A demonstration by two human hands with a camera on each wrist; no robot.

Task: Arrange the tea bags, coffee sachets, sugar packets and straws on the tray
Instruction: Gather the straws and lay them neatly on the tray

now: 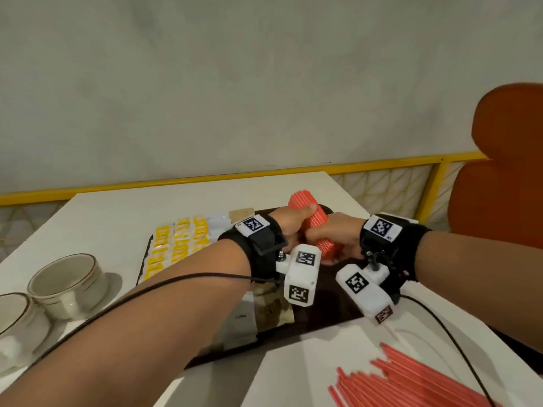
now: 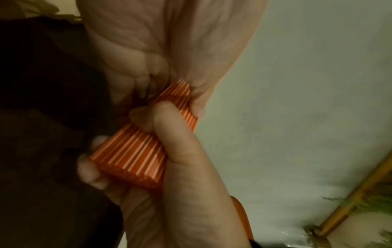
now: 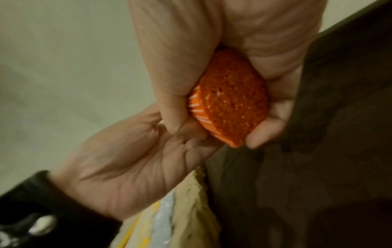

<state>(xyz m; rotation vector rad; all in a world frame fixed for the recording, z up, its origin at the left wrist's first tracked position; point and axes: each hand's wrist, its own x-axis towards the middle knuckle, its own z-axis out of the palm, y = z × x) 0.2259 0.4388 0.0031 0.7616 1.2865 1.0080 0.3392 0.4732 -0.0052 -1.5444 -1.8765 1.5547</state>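
White tabletop point(image 1: 117, 212), dark rectangular tray point(image 1: 329, 318): yellow sachets point(image 1: 176, 245) laid out; both grips, left hand point(image 1: 289, 224), right hand point(image 1: 338, 233), clasping orange straw bundle point(image 1: 311, 221); loose orange straws point(image 1: 411, 377) left off-tray.

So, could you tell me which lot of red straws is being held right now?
The tight bundle of straws over the tray, gripped by both hands; the loose straws lie untouched on the table.
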